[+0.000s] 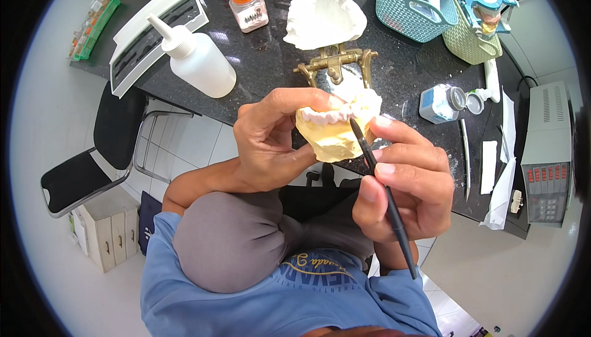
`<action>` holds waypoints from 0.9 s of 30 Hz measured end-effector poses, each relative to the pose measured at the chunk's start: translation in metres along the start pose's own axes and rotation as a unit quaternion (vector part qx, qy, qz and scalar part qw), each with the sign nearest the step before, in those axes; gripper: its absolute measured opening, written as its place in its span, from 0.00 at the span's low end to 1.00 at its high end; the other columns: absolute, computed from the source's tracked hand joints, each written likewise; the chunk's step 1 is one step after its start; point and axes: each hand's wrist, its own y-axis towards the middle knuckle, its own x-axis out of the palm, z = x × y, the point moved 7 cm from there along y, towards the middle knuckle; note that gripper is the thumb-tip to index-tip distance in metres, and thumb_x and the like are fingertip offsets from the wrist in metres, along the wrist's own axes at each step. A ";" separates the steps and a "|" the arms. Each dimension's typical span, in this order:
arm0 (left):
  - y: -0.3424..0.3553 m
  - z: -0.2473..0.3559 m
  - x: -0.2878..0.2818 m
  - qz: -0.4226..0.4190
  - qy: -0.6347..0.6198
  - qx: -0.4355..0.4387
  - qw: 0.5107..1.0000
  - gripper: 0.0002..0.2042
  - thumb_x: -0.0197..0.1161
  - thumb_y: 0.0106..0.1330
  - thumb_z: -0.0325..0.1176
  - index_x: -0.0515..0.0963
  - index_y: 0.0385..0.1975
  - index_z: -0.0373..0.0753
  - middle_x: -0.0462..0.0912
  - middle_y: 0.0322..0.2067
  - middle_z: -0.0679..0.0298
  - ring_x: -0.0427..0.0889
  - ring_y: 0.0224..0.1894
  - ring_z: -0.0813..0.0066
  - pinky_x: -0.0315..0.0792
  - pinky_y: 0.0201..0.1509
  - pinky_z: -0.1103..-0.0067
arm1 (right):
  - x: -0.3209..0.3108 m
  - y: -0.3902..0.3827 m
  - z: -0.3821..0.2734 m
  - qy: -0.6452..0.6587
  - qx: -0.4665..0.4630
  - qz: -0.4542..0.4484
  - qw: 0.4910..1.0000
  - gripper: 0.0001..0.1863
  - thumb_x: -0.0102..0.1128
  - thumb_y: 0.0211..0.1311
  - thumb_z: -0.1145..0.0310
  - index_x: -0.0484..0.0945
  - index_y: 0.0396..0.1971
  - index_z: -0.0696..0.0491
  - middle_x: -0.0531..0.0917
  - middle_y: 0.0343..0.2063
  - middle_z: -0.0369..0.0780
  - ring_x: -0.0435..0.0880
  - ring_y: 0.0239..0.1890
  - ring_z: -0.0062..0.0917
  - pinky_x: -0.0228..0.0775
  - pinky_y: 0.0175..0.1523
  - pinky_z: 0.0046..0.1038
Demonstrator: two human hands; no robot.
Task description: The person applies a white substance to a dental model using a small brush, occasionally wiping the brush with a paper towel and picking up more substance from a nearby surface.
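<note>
My left hand [269,135] grips a yellow plaster dental cast [337,141] with a row of pale teeth along its top, the thumb low at its side and the fingers over the back. In my right hand [409,183] is a slim black tool [390,206], held like a pen. Its pointed, brush-like tip touches or nearly touches the cast near the teeth; I cannot tell which. My right fingertips rest close to the cast's right side. Just beyond, a brass articulator [334,64] stands with a white plaster cast [323,18].
On the dark countertop [261,50] stand a white squeeze bottle [202,66] and an orange-lidded jar [249,12]. Baskets [414,12], a blue articulator [483,1], an opened small jar [438,104] and a grey control unit [546,152] line the right. A black chair [117,130] is left.
</note>
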 end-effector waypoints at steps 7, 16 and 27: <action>-0.002 -0.001 -0.001 0.048 -0.068 -0.004 0.996 0.21 0.69 0.49 0.17 0.72 0.45 0.29 0.81 0.39 0.55 0.81 0.44 0.69 0.75 0.50 0.77 | -0.002 0.000 0.001 0.014 0.006 0.017 1.000 0.16 0.68 0.40 0.82 0.74 0.32 0.58 0.80 0.27 0.44 0.84 0.35 0.38 0.80 0.40 0.32; 0.000 0.000 0.000 0.038 -0.057 0.002 0.998 0.21 0.69 0.49 0.17 0.72 0.45 0.29 0.81 0.39 0.55 0.81 0.44 0.69 0.75 0.50 0.77 | -0.002 -0.002 0.000 0.016 0.005 0.011 1.000 0.16 0.68 0.40 0.82 0.74 0.32 0.58 0.80 0.27 0.44 0.84 0.34 0.38 0.80 0.40 0.32; -0.002 -0.001 -0.001 0.046 -0.074 -0.004 0.996 0.21 0.69 0.49 0.17 0.72 0.44 0.29 0.80 0.40 0.55 0.81 0.45 0.68 0.74 0.51 0.76 | 0.000 -0.001 -0.001 0.011 0.005 0.000 1.000 0.16 0.69 0.40 0.81 0.74 0.32 0.57 0.80 0.27 0.43 0.84 0.35 0.38 0.80 0.40 0.32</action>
